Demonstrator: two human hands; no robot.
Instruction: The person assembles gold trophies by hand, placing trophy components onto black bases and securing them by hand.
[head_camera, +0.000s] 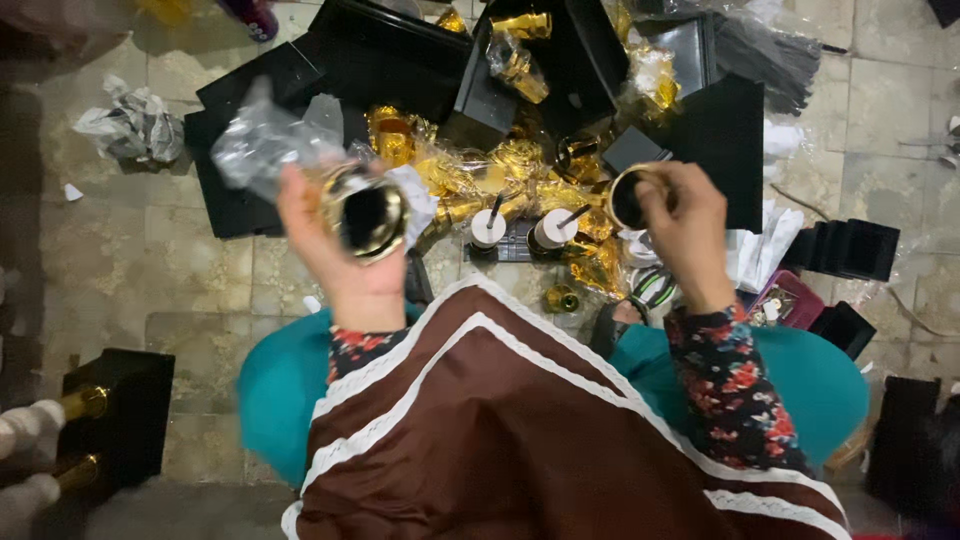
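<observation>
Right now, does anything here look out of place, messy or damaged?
Nothing looks damaged. The left hand holds a gold cup with its clear plastic wrap half off; the right hand holds another gold cup. Crumpled paper lies loose on the tiled floor, apart from the black boxes.

Single view, from the camera I wear on my head. It looks almost straight down past my lap to the tiled floor (200, 270), close enough that my left hand (345, 260) and right hand (690, 235) fill mid-frame. No second view overlaps this one.
</observation>
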